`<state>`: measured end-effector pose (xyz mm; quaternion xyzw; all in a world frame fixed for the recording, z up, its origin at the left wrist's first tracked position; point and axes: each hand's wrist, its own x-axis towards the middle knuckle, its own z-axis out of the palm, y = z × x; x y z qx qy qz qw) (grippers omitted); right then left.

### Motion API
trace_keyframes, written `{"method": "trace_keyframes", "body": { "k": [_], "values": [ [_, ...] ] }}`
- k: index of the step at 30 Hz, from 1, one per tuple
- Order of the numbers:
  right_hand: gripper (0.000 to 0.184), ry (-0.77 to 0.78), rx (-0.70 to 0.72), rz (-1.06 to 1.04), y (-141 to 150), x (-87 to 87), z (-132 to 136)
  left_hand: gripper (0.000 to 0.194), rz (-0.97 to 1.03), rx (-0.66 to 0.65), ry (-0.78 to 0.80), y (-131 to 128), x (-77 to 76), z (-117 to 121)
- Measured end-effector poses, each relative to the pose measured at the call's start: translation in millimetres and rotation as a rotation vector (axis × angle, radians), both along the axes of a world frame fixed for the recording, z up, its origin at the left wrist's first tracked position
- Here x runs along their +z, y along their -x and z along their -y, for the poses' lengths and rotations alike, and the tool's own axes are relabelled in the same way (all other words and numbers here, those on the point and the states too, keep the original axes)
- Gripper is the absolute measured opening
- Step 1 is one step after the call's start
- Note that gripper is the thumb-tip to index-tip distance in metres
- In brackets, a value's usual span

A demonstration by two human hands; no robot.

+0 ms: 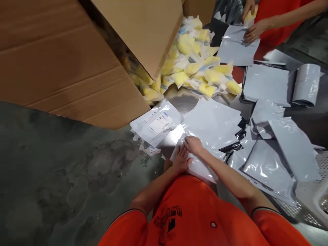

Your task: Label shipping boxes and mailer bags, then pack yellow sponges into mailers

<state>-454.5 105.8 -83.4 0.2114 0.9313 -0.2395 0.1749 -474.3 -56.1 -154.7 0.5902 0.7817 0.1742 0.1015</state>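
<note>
Close in front of my body, a grey plastic mailing bag lies at the table's near edge. My left hand presses flat on its left end, fingers stretched out. Just beyond, my right hand has its fingers curled together at the bag's upper edge, close to the left fingertips; what is under them is partly hidden. Past my hands spreads a pile of grey mailing bags. To the left are stacked mailing bags with a printed label.
A large cardboard box stands at the left, by a heap of yellow-and-white wrapped packets. At right are filled mailing bags, a white plastic basket and a grey roll. A co-worker's hands handle a bag opposite.
</note>
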Motion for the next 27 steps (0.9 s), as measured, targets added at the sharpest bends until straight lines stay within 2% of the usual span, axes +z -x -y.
{"method": "trace_keyframes", "body": {
  "k": [5,10,14,16,19,21,24,27],
  "values": [
    [0.029,0.040,-0.039,0.019,0,-3.6,-12,0.046,0.059,0.001,-0.054,3,14.2,-2],
    [0.029,0.026,-0.094,-0.026,-3,-9.7,-16,0.025,0.189,0.248,-0.195,7,33.7,-4],
    [0.023,-0.020,-0.038,-0.083,-3,-19.2,-13,0.018,0.280,0.299,-0.182,9,39.1,-11],
    [0.025,-0.024,-0.034,-0.097,-3,-22.3,-14,0.016,0.429,0.391,-0.167,10,42.3,-19],
    [0.024,-0.001,-0.042,-0.148,-7,-22.8,-19,0.011,0.870,0.723,-0.110,15,48.8,-37],
    [0.024,0.013,-0.014,-0.219,-12,-21.0,-22,0.020,1.122,0.889,-0.070,21,52.6,-51],
    [0.025,-0.016,0.072,-0.310,-18,-17.1,-23,0.034,1.326,0.978,-0.019,32,55.9,-69],
    [0.026,-0.047,0.126,-0.326,-22,-12.3,-23,0.029,1.396,1.013,0.022,39,56.4,-76]
  ]
}}
